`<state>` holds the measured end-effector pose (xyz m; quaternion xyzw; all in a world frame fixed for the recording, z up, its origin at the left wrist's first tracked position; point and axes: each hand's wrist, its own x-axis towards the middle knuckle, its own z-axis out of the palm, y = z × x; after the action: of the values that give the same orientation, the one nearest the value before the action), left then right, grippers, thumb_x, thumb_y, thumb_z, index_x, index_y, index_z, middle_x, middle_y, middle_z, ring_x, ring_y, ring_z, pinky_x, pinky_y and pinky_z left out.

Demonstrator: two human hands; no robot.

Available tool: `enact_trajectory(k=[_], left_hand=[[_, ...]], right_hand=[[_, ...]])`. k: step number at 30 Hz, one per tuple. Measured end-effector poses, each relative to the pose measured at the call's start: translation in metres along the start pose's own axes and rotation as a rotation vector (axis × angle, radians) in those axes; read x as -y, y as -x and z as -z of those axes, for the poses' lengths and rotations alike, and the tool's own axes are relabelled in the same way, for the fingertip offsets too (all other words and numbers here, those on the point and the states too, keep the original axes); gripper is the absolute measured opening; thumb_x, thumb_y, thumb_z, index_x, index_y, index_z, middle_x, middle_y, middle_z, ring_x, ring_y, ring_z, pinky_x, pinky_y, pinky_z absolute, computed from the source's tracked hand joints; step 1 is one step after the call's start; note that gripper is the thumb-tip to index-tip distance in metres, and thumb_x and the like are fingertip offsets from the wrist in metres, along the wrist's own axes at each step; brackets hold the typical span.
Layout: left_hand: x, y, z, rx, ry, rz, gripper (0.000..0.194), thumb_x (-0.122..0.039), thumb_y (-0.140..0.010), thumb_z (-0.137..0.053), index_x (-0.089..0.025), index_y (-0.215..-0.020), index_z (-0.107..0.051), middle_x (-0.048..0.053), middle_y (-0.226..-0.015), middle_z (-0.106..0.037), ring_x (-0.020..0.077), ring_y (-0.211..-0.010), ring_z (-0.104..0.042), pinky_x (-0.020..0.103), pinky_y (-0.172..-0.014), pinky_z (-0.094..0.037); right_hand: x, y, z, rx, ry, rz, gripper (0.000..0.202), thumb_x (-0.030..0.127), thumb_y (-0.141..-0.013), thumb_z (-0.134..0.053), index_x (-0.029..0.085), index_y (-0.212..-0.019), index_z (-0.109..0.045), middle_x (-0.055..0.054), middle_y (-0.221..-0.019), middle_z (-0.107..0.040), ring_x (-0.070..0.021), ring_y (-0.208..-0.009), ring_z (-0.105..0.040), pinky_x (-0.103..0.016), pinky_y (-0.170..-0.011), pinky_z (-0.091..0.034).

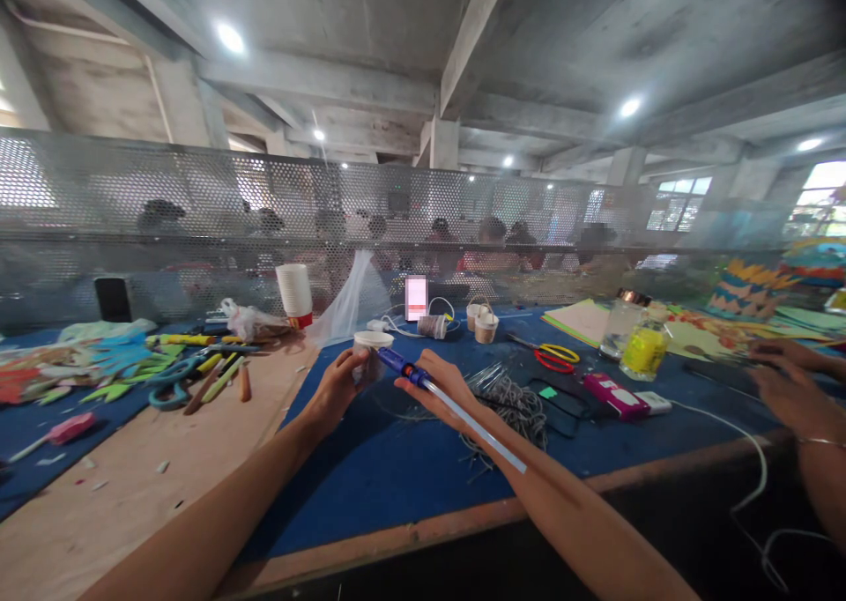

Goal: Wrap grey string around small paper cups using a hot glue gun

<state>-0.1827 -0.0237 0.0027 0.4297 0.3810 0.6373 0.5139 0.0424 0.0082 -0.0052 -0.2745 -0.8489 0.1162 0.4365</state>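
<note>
My left hand (338, 388) is closed round a small white paper cup (374, 340), holding it upright above the blue mat. In my right hand (444, 388) is a blue glue gun (403, 368), its nozzle end at the cup's right side. A long translucent glue stick (476, 426) sticks out of the gun's back and lies over my right forearm. Just right of my right hand, a tangle of grey cords (519, 411) rests on the mat. My right fingers are partly hidden behind the gun.
Two small cups with handles (486, 326), red and yellow scissors (556, 357), a magenta box (614, 396) and a yellow jar (644, 351) stand or lie rightward. Another person's hands (790, 385) are at far right. Stacked cups (294, 291) and blue scissors (173, 386) are left; a perforated screen (397, 196) stands behind.
</note>
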Motion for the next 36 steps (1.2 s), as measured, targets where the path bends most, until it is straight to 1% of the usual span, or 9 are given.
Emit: enact_trajectory(k=[3, 10, 12, 15, 18, 22, 26, 31, 36], left_hand=[[-0.001, 0.001, -0.001, -0.014, -0.003, 0.001, 0.04, -0.046, -0.072, -0.085, -0.02, -0.102, -0.076, 0.005, -0.096, -0.076, 0.0237, -0.093, -0.068, 0.034, -0.085, -0.055], [0.0, 0.001, 0.002, 0.015, 0.002, -0.006, 0.042, -0.049, -0.076, -0.082, -0.02, -0.107, -0.076, 0.008, -0.107, -0.077, 0.0263, -0.102, -0.07, 0.035, -0.088, -0.054], [0.001, -0.001, 0.003, 0.021, 0.011, -0.001, 0.043, -0.048, -0.076, -0.083, -0.02, -0.108, -0.075, 0.008, -0.108, -0.078, 0.0266, -0.105, -0.07, 0.035, -0.09, -0.054], [0.003, -0.003, 0.005, 0.026, 0.013, 0.019, 0.045, -0.048, -0.077, -0.082, -0.019, -0.111, -0.075, 0.008, -0.108, -0.078, 0.0264, -0.104, -0.07, 0.036, -0.09, -0.055], [0.005, -0.003, 0.008, 0.039, 0.021, 0.01, 0.042, -0.048, -0.079, -0.08, -0.02, -0.11, -0.076, 0.009, -0.109, -0.079, 0.0275, -0.105, -0.071, 0.037, -0.09, -0.055], [0.007, -0.004, 0.012, 0.066, 0.044, -0.013, 0.038, -0.046, -0.082, -0.078, -0.02, -0.109, -0.077, 0.01, -0.116, -0.078, 0.0282, -0.109, -0.071, 0.036, -0.091, -0.055], [0.006, -0.004, 0.012, 0.066, 0.048, 0.014, 0.043, -0.047, -0.082, -0.078, -0.018, -0.114, -0.076, 0.01, -0.118, -0.078, 0.0286, -0.11, -0.07, 0.038, -0.093, -0.055], [0.005, -0.003, 0.01, 0.079, 0.057, 0.011, 0.047, -0.048, -0.083, -0.077, -0.018, -0.12, -0.076, 0.01, -0.121, -0.078, 0.0308, -0.116, -0.069, 0.038, -0.094, -0.054], [0.01, -0.009, 0.017, 0.109, 0.084, 0.025, 0.051, -0.05, -0.083, -0.076, -0.021, -0.126, -0.075, 0.009, -0.127, -0.077, 0.0325, -0.123, -0.066, 0.04, -0.097, -0.054]], right_hand=[[-0.001, 0.0, 0.0, 0.009, 0.009, -0.005, 0.042, 0.062, -0.096, -0.065, 0.021, -0.085, -0.062, 0.0, -0.088, -0.055, -0.0126, -0.072, -0.056, -0.024, -0.068, -0.042], [-0.001, 0.0, 0.001, 0.005, 0.025, -0.02, 0.042, 0.061, -0.096, -0.066, 0.021, -0.084, -0.062, 0.001, -0.088, -0.055, -0.0116, -0.069, -0.054, -0.023, -0.064, -0.039], [0.0, 0.0, 0.002, 0.001, 0.022, -0.019, 0.042, 0.061, -0.096, -0.064, 0.021, -0.083, -0.061, 0.001, -0.087, -0.055, -0.012, -0.068, -0.055, -0.024, -0.064, -0.04], [0.002, 0.0, 0.004, 0.0, 0.025, -0.012, 0.041, 0.059, -0.098, -0.062, 0.022, -0.082, -0.061, 0.0, -0.087, -0.055, -0.0134, -0.071, -0.056, -0.025, -0.067, -0.042], [0.004, 0.0, 0.007, 0.008, 0.023, -0.015, 0.038, 0.057, -0.099, -0.063, 0.022, -0.084, -0.062, -0.001, -0.088, -0.057, -0.014, -0.072, -0.058, -0.025, -0.068, -0.044], [0.004, 0.0, 0.008, 0.012, 0.008, -0.024, 0.036, 0.055, -0.099, -0.064, 0.022, -0.084, -0.062, 0.0, -0.088, -0.056, -0.0138, -0.073, -0.058, -0.025, -0.068, -0.044], [0.003, 0.0, 0.007, -0.001, 0.009, -0.024, 0.037, 0.054, -0.099, -0.063, 0.022, -0.082, -0.061, 0.0, -0.088, -0.056, -0.0141, -0.074, -0.058, -0.025, -0.07, -0.044], [0.003, 0.0, 0.008, -0.014, 0.011, -0.013, 0.036, 0.056, -0.098, -0.064, 0.022, -0.084, -0.063, 0.0, -0.088, -0.058, -0.0142, -0.074, -0.059, -0.025, -0.069, -0.044], [0.004, 0.0, 0.009, -0.018, 0.008, -0.019, 0.037, 0.056, -0.099, -0.064, 0.022, -0.084, -0.063, 0.0, -0.088, -0.058, -0.0139, -0.073, -0.058, -0.025, -0.068, -0.044]])
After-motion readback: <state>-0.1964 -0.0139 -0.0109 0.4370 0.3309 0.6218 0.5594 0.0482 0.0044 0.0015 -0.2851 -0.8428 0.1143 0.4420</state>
